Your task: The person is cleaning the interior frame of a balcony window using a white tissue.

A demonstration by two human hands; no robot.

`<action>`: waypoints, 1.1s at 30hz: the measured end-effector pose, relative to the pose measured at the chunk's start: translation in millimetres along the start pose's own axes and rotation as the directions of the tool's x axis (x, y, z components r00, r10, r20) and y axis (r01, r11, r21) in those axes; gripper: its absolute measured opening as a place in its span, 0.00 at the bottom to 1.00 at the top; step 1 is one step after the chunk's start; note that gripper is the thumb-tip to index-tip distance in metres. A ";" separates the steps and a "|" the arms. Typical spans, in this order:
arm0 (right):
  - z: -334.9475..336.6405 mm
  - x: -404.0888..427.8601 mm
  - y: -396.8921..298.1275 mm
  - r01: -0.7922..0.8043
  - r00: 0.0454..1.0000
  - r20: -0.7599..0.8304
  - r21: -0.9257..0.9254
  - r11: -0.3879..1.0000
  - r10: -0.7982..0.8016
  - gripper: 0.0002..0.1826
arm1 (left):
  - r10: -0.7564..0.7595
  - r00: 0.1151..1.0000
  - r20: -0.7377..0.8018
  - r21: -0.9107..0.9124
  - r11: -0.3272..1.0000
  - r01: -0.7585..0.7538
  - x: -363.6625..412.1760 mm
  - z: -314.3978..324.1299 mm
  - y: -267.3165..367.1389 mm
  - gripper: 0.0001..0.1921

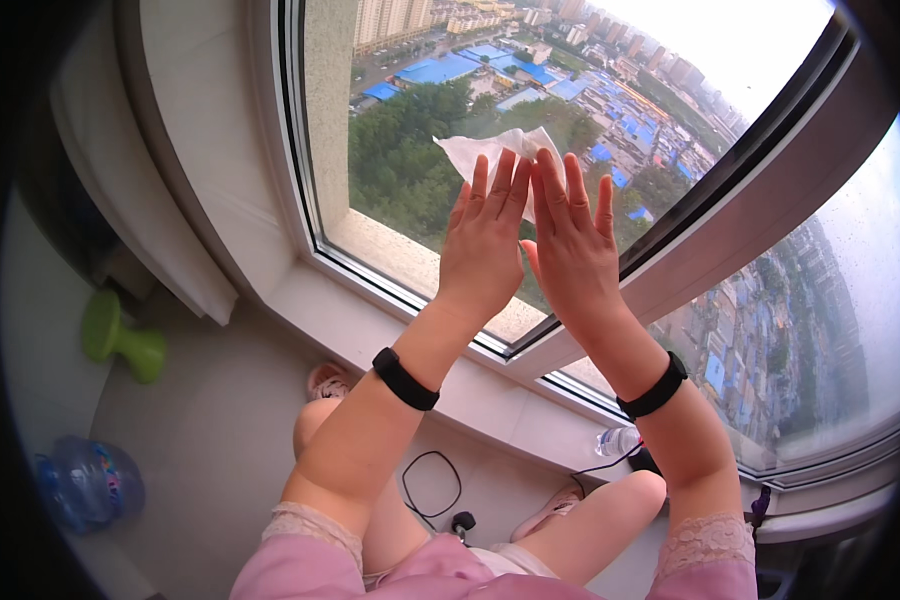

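Note:
A thin white tissue or wipe (469,154) lies against the window glass (405,150), its edges showing beyond my fingertips. My left hand (487,232) is spread flat over its lower middle, fingers pointing up. Close beside it, my right hand (574,232) is also laid flat, with its fingertips over the right part of the tissue and its thumb towards my left hand. Neither hand's fingers are curled around the tissue; both press on it from above. A black band sits on each wrist. The part of the tissue beneath the fingers is hidden.
A white window sill (360,319) runs below the frame, with a small clear plastic bottle (616,441) on it at right. A black cable (459,480) lies looped on the floor. At left are a green plastic stool (124,337), a large water jug (94,484) and a pale curtain (135,195).

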State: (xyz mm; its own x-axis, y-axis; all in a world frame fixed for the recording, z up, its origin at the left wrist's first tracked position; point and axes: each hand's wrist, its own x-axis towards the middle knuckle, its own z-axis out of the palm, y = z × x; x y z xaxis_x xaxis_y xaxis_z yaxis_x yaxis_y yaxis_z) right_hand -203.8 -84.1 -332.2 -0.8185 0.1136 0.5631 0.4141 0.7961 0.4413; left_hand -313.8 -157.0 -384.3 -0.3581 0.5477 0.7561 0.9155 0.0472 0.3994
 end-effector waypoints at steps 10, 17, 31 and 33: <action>23.4 20.3 -33.0 0.095 0.995 -0.027 -0.034 0.995 -0.096 0.36 | -0.180 0.983 0.023 -0.046 0.982 0.181 -11.3 4.1 -27.5 0.36; 28.9 -4.6 -33.2 0.140 0.986 0.101 -0.093 0.986 -0.130 0.36 | -0.320 0.937 0.139 -0.180 0.922 0.341 -30.8 14.3 -12.6 0.36; 1.4 32.0 -14.4 0.013 0.999 -0.042 -0.015 1.000 -0.013 0.40 | -0.127 0.990 -0.070 -0.060 0.991 0.123 17.5 -10.1 -6.6 0.37; 6.0 40.7 -22.8 0.020 0.998 -0.056 -0.033 0.999 -0.022 0.40 | -0.140 0.987 -0.077 -0.069 0.988 0.134 19.0 -5.9 -21.3 0.35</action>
State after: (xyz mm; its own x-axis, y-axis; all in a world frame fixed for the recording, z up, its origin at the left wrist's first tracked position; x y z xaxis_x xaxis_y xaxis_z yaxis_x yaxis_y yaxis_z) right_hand -249.0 -94.1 -323.5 -0.8038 0.0628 0.5915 0.4107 0.7779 0.4755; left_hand -341.1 -152.6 -375.4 -0.4955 0.4697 0.7307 0.8442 0.0623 0.5324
